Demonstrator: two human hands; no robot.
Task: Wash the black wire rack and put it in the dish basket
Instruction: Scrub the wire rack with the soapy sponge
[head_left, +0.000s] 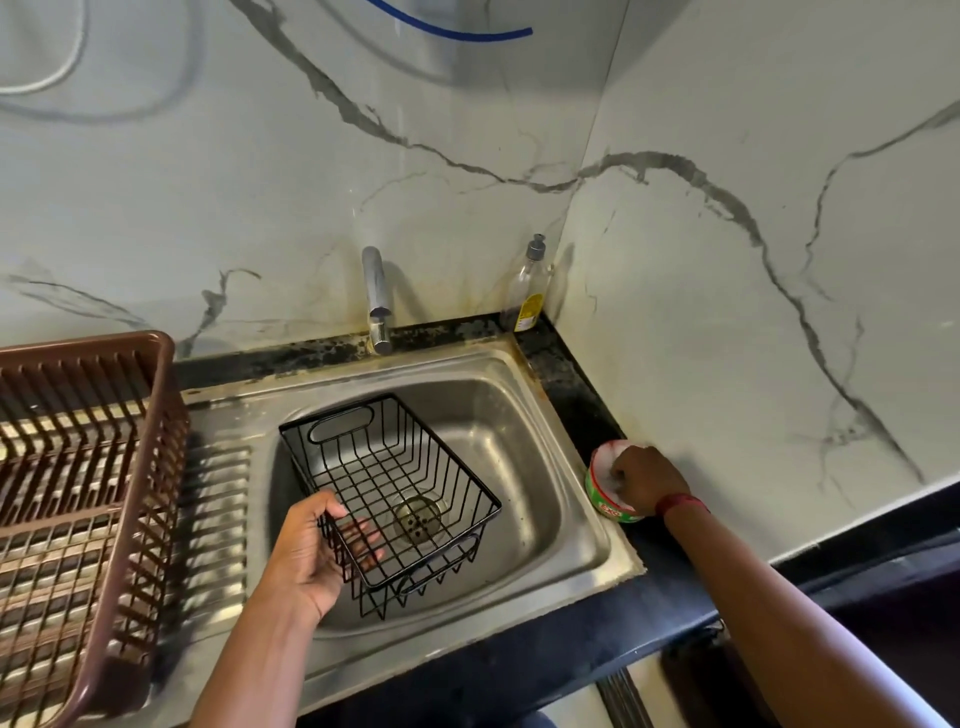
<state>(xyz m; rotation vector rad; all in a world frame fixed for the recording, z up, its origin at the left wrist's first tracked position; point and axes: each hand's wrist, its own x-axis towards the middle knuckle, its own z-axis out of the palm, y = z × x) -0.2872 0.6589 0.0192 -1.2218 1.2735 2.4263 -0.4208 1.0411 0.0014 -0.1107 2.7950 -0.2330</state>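
**A:** What have you got on the head view?

**B:** I see the rack (389, 499) held over the sink (587, 525) basin, tilted, its near left corner in my left hand (306, 556). The fingers (363, 535) are curled through the wires, thumb over the top rim, so that hand is closed on the rack. The drain (417, 515) shows through the mesh.

**A:** And the right hand?

**B:** The right hand (647, 480) is at the right, on the dark worktop (571, 654) by the sink's right edge. Its fingers are bunched down into a small round tub (605, 491) with a green and red label and something white inside. Whether they grip anything in there, I cannot tell. There is a red band (679, 503) on that wrist.

**A:** Where's the basket?

**B:** The brown slatted basket (104, 467) sits at the left on the ribbed drainboard (218, 519), beside the basin and apart from the rack.

**A:** Anything further back?

**B:** A chrome tap (377, 299) stands at the far edge of the sink, no water visible from it. A clear pump bottle (527, 286) with a yellow label stands in the far right corner against the marble wall (727, 312).
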